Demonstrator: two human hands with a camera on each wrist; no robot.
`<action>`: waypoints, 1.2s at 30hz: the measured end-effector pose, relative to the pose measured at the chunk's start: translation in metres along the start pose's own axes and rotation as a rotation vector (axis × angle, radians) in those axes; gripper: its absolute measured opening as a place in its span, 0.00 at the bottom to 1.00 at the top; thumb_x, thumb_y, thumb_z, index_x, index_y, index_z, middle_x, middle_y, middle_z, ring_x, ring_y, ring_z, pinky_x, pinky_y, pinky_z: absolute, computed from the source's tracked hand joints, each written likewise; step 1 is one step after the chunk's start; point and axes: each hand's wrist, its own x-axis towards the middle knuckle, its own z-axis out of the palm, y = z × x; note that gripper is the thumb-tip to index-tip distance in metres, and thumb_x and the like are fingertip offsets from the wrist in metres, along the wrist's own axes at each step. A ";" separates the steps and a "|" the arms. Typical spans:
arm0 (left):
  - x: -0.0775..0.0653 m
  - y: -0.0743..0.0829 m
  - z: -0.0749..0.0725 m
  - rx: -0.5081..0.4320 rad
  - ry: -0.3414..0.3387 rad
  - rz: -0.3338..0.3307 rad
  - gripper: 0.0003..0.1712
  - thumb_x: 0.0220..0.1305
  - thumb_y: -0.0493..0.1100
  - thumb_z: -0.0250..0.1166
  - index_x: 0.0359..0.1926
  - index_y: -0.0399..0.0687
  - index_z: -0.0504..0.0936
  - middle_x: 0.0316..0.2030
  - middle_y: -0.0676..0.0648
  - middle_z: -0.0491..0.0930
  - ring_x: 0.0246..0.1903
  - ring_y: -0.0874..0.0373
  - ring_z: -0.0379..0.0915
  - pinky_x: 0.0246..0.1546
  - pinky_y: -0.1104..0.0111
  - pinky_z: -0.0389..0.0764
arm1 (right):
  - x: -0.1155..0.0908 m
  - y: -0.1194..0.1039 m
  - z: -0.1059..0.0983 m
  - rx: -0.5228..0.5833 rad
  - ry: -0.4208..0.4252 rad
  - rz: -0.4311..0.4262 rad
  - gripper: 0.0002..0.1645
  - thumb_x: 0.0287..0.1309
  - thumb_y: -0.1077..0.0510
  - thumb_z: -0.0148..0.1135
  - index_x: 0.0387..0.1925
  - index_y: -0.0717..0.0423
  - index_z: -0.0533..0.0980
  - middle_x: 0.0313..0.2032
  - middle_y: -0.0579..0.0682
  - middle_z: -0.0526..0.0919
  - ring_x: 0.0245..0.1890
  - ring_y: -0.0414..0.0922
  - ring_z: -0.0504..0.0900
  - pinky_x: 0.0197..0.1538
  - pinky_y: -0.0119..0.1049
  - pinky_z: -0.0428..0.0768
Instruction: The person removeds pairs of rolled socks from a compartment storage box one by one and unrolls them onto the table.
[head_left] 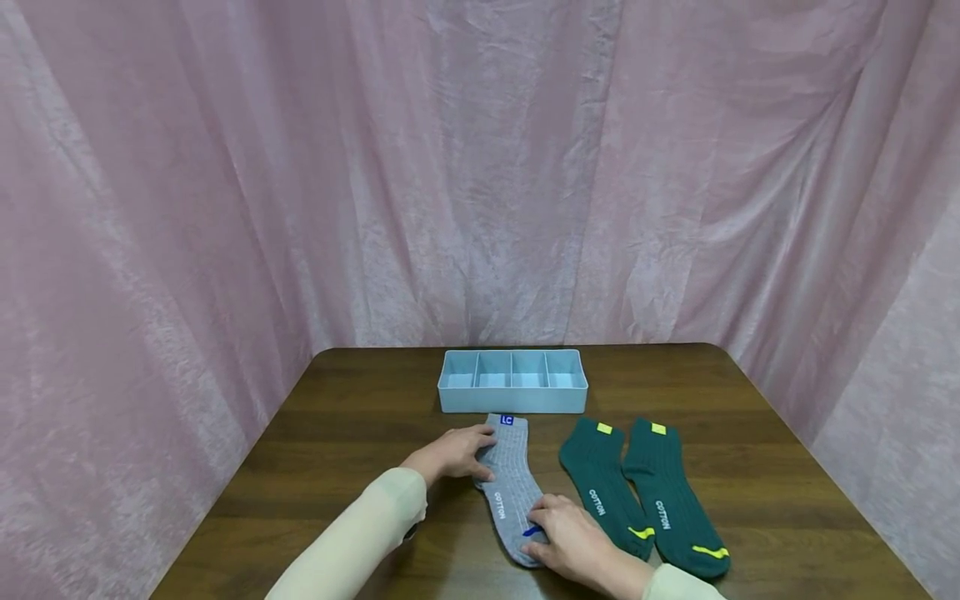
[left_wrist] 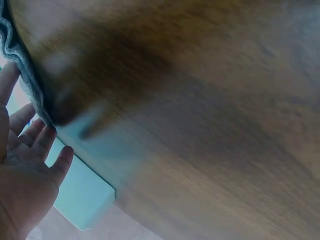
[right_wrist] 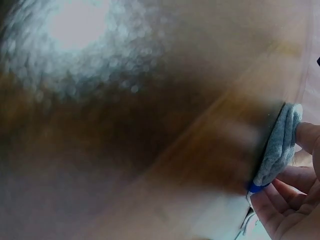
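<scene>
A grey ribbed sock (head_left: 512, 467) with a blue "LC" label lies lengthwise on the table, its toe toward me; whether a second one is under it I cannot tell. At its left edge near the cuff, my left hand (head_left: 453, 454) touches it with loosely spread fingers. My right hand (head_left: 572, 537) touches the right side of the toe, thumb and fingers apart. In the left wrist view the wavy sock edge (left_wrist: 22, 62) meets the fingertips. The grey toe (right_wrist: 280, 145) lies against the fingers in the right wrist view.
Two green socks (head_left: 606, 483) (head_left: 671, 492) with yellow labels and toe stripes lie side by side at the right. Behind the grey sock stands a light blue box (head_left: 513, 401) with several compartments. The wooden table (head_left: 337, 467) ends before a pink curtain (head_left: 480, 208).
</scene>
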 end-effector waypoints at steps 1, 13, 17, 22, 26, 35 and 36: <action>0.001 0.000 0.000 0.007 -0.001 0.001 0.39 0.59 0.58 0.71 0.67 0.47 0.74 0.71 0.46 0.64 0.70 0.50 0.58 0.67 0.54 0.61 | 0.000 0.000 0.000 -0.001 0.000 0.004 0.23 0.56 0.45 0.71 0.43 0.60 0.84 0.42 0.49 0.80 0.43 0.46 0.79 0.43 0.41 0.80; 0.010 0.013 -0.004 0.043 -0.033 0.000 0.39 0.59 0.60 0.71 0.68 0.51 0.74 0.71 0.49 0.64 0.70 0.53 0.58 0.67 0.56 0.62 | -0.006 -0.003 -0.001 -0.034 0.010 0.057 0.24 0.55 0.44 0.71 0.42 0.60 0.84 0.40 0.49 0.80 0.42 0.46 0.79 0.42 0.41 0.80; 0.013 0.017 -0.004 0.049 -0.033 -0.001 0.38 0.59 0.60 0.71 0.68 0.52 0.74 0.71 0.50 0.64 0.71 0.55 0.57 0.66 0.57 0.61 | -0.008 -0.003 -0.002 -0.028 -0.002 0.076 0.24 0.56 0.43 0.71 0.42 0.60 0.84 0.40 0.49 0.80 0.41 0.46 0.79 0.41 0.41 0.80; 0.017 0.019 -0.006 0.057 -0.033 0.001 0.38 0.58 0.60 0.71 0.67 0.53 0.75 0.71 0.51 0.64 0.70 0.56 0.58 0.65 0.58 0.61 | -0.009 -0.002 -0.001 -0.020 0.007 0.086 0.24 0.55 0.43 0.71 0.42 0.59 0.84 0.40 0.48 0.80 0.41 0.45 0.78 0.41 0.41 0.80; 0.019 0.020 -0.005 0.043 -0.038 -0.007 0.38 0.58 0.60 0.72 0.67 0.54 0.75 0.71 0.52 0.64 0.70 0.55 0.58 0.65 0.58 0.61 | -0.010 -0.001 0.000 -0.014 0.029 0.089 0.24 0.54 0.43 0.72 0.41 0.59 0.84 0.39 0.48 0.80 0.41 0.45 0.78 0.40 0.40 0.80; 0.024 0.021 -0.005 -0.002 -0.049 -0.020 0.38 0.58 0.58 0.72 0.68 0.56 0.74 0.72 0.54 0.62 0.71 0.56 0.56 0.66 0.58 0.60 | -0.011 -0.001 0.001 -0.018 0.034 0.108 0.24 0.54 0.43 0.72 0.41 0.59 0.84 0.39 0.48 0.80 0.41 0.45 0.78 0.40 0.41 0.80; 0.024 0.022 -0.005 -0.002 -0.053 -0.019 0.38 0.58 0.58 0.72 0.68 0.56 0.74 0.72 0.54 0.62 0.71 0.56 0.56 0.66 0.58 0.60 | -0.011 -0.001 0.001 -0.017 0.031 0.111 0.24 0.55 0.43 0.71 0.41 0.59 0.84 0.39 0.48 0.80 0.41 0.45 0.78 0.40 0.41 0.80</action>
